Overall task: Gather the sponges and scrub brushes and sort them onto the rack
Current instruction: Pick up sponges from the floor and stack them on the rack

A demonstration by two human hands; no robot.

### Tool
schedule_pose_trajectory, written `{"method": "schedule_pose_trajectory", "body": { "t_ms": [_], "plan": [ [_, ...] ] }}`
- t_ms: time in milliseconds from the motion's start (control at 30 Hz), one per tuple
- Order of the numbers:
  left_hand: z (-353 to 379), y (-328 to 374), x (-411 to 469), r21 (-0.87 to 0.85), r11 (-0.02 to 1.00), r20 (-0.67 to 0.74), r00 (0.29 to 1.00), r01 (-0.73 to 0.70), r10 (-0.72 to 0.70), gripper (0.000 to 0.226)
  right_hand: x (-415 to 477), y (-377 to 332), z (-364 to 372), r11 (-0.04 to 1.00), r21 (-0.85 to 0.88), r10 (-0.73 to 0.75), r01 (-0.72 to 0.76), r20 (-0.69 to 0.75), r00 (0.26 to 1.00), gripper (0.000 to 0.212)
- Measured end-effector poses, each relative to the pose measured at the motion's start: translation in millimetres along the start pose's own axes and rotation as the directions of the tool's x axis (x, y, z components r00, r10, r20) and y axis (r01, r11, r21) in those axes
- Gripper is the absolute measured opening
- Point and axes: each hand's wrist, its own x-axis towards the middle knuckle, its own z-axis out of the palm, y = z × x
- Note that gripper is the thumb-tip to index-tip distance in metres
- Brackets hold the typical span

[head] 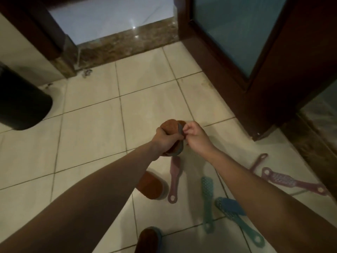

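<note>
My left hand [163, 141] grips a stack of brown oval sponges [170, 127] held above the tiled floor. My right hand [196, 136] pinches the edge of the sponge at the right of that stack. Below on the floor lie another brown sponge [152, 185] and one more brown sponge [148, 240] at the bottom edge. Scrub brushes lie to the right: a pink brush [174, 177], a teal brush [207, 198], a blue-bristled teal brush [235, 216] and a pink brush [291, 180] near the wall. No rack is in view.
A black round bin [21, 105] stands at the left. A dark wooden door frame [255, 99] with a glass panel rises at the right, and a brown marble threshold [125, 44] crosses the back. Another pink handle [259, 161] lies by the frame.
</note>
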Motion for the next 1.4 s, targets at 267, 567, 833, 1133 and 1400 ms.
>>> {"method": "schedule_pose_trajectory", "body": {
  "t_ms": [267,567,833,1133,1400],
  "plan": [
    [-38.4,-13.1,13.3,0.105,0.994,-0.142,0.989,0.044,-0.029,0.078,45.0,-12.5,28.4,0.82,-0.558,-0.123,0.127,0.045,0.991,0.06],
    [-29.6,-38.7,23.6,0.098,0.992,-0.147,0.987,0.078,-0.063,0.078,46.4,14.0,42.0,0.44,-0.873,-0.016,0.208,0.223,0.975,0.077],
    [-27.9,-38.2,31.2,0.059,0.995,-0.132,0.989,0.079,-0.071,0.079,34.5,25.1,32.6,0.548,-0.833,-0.088,0.077,0.035,0.996,0.071],
    [-15.2,-14.0,15.8,-0.059,0.995,-0.293,0.954,-0.086,0.065,0.063,17.3,2.3,4.6,0.871,-0.482,-0.006,-0.098,-0.211,0.977,0.059],
    [-21.0,47.4,-116.8,0.072,0.995,-0.268,0.959,-0.074,0.091,0.07,-102.7,-108.8,-47.3,0.932,-0.293,0.138,-0.214,-0.259,0.956,0.063]
  ]
}}
